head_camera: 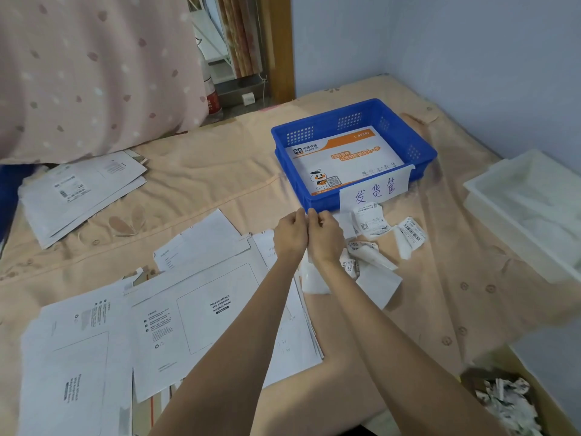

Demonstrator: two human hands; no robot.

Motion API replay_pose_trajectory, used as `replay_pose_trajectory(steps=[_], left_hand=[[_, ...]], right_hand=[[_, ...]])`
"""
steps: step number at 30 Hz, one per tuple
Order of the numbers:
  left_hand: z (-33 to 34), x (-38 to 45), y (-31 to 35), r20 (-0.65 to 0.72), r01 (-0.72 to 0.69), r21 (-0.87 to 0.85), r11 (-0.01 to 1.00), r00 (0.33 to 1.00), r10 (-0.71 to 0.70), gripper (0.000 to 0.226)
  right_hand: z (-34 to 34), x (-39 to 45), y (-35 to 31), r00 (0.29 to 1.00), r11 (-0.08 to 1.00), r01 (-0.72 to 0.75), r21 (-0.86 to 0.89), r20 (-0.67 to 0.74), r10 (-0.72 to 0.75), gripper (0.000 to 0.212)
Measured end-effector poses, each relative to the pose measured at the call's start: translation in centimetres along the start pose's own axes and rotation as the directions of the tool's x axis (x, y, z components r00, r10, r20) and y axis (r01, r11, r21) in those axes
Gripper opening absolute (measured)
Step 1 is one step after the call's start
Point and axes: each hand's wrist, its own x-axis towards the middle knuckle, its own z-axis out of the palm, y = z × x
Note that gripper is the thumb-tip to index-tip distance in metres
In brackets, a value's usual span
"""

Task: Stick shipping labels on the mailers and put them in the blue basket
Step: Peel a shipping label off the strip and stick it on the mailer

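Observation:
A blue basket (421,152) stands on the bed with a handwritten paper tag on its front wall and an orange-and-white mailer (342,155) lying inside. Just in front of it, my left hand (290,231) and my right hand (325,234) are held close together, fingers curled and fingertips meeting. They pinch a white shipping label (314,278), which hangs below my wrists and is mostly hidden. Loose shipping labels (374,223) lie scattered to the right of my hands. White mailers (204,313) are spread face up at the lower left.
Another pile of mailers (81,190) lies at the far left under a pink spotted cloth (94,64). A white tray (531,209) sits at the right edge. A cardboard box with crumpled paper scraps (506,401) is at the bottom right. A blue wall is behind.

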Motion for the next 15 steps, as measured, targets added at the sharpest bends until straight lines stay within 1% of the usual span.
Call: replay_pose_trajectory(steps=[1,2,3,4,5,6,7,8,9,11,12,14,15], left_hand=[[0.1,0.0,0.0,-0.019,-0.008,-0.012,1.000,1.000,0.008,0.044],[0.1,0.0,0.0,-0.025,0.005,-0.053,0.999,1.000,-0.006,0.043],[0.1,0.0,0.1,-0.028,0.043,-0.118,0.992,0.999,-0.046,0.042],[0.1,0.0,0.3,-0.020,0.096,-0.199,0.975,0.995,-0.102,0.038],[0.1,0.0,0.3,-0.005,0.158,-0.277,0.948,0.986,-0.165,0.032],[0.1,0.0,0.2,0.004,0.212,-0.336,0.918,0.975,-0.223,0.028],[0.1,0.1,0.1,0.008,0.251,-0.383,0.889,0.963,-0.268,0.028],[0.0,0.1,0.0,0.008,0.275,-0.428,0.861,0.954,-0.301,0.031],[-0.1,0.1,0.0,0.013,0.298,-0.477,0.827,0.943,-0.332,0.033],[-0.3,0.1,-0.1,0.034,0.330,-0.529,0.782,0.929,-0.368,0.033],[-0.5,0.2,-0.2,0.038,0.333,-0.519,0.787,0.929,-0.368,0.032],[-0.9,0.4,-0.3,0.025,0.322,-0.450,0.833,0.937,-0.348,0.034],[-1.1,0.5,-0.4,0.018,0.310,-0.415,0.855,0.943,-0.333,0.036]], right_hand=[[-0.1,-0.1,-0.3,1.000,0.999,-0.015,0.032,0.002,0.015,0.041],[-0.3,-0.2,-0.7,0.998,0.993,-0.061,0.099,0.026,0.059,0.040],[-0.4,-0.2,-0.9,0.989,0.966,-0.143,0.214,0.058,0.134,0.038],[-0.2,0.0,-1.0,0.962,0.891,-0.273,0.363,0.127,0.243,0.033],[-0.2,0.0,-1.1,0.909,0.756,-0.418,0.505,0.234,0.346,0.028],[-0.1,0.0,-1.2,0.840,0.598,-0.542,0.591,0.355,0.410,0.025],[0.1,0.1,-1.1,0.789,0.460,-0.609,0.646,0.431,0.439,0.025],[0.2,0.1,-1.0,0.769,0.399,-0.625,0.671,0.443,0.460,0.025],[0.0,0.0,-1.2,0.763,0.383,-0.627,0.678,0.434,0.479,0.026],[-0.3,0.0,-1.4,0.774,0.422,-0.612,0.669,0.398,0.492,0.030],[-0.4,0.2,-1.2,0.783,0.444,-0.607,0.659,0.400,0.476,0.035],[-0.5,0.3,-1.2,0.786,0.468,-0.612,0.638,0.425,0.449,0.047],[-0.6,0.2,-1.3,0.792,0.497,-0.607,0.620,0.422,0.441,0.049]])
